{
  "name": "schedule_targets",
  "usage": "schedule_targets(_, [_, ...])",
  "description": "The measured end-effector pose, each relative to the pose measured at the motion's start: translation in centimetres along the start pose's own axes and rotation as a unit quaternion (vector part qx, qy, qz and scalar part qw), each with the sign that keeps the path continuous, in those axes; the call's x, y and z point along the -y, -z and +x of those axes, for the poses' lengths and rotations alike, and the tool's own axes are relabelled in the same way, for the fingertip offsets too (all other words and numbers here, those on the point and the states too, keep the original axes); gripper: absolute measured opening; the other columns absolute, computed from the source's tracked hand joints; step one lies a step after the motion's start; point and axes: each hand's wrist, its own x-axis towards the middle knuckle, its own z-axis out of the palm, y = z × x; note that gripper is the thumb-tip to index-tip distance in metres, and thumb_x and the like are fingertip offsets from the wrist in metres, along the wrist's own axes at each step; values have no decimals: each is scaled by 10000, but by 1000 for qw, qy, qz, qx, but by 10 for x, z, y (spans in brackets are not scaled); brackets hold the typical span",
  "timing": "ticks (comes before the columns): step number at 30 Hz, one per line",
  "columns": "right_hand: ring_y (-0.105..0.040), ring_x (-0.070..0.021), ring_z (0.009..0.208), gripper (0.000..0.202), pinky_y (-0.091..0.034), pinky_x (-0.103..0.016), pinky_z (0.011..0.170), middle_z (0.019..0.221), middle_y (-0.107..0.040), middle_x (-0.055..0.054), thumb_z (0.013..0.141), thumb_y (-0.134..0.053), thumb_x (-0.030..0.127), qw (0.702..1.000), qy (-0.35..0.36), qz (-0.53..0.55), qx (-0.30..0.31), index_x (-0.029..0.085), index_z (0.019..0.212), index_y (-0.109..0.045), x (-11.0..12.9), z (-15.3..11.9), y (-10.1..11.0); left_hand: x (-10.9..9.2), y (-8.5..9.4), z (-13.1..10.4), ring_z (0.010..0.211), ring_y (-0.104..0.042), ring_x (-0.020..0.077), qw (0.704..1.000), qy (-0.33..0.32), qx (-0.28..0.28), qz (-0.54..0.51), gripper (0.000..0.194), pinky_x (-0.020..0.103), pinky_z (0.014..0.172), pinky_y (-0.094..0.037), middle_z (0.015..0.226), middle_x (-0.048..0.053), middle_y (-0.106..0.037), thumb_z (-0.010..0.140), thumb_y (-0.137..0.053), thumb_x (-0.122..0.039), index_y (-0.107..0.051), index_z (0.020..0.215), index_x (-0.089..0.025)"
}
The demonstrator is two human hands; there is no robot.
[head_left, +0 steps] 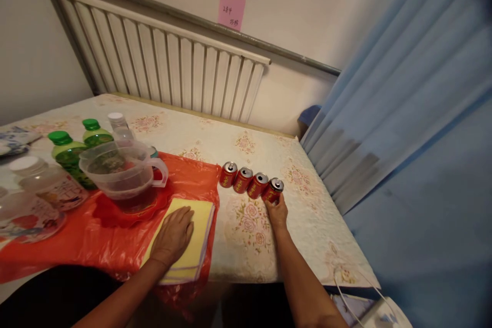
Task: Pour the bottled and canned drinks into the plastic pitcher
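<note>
My left hand (177,231) lies flat on a stack of what look like folded yellow cloths (192,256), its fingers stretched forward. The cloths rest on a red plastic sheet (190,177). Out to the right, my right hand (278,211) has its fingers around the lower part of a red drink can (271,192). That can stands upright at the right end of a slanting row. Several matching cans make up the row, among them a red can (258,186) beside the held one and another red can (228,175) at the left end.
A clear plastic measuring jug (119,177) stands at left in a red dish (111,215). Around it are green-capped bottles (67,156), a white-capped bottle (119,125) and large clear jars (49,184). A flowered cover (238,261) lies beneath; a radiator (165,56) and blue curtain (403,113) border it.
</note>
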Motion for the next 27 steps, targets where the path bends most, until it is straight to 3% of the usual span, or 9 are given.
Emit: schedule_targets(27, [-650,-269,902,542,-481,-347,791,1010,-714,-86,675,-683,505,998,4,-53,-17,208,1123,-616,-3,3,-5,1,0,0,1212,-574,290,1000,-4,6,3,340,480,1058,-435,1278,146,-648,918,-460,-266,-637,1188,-158])
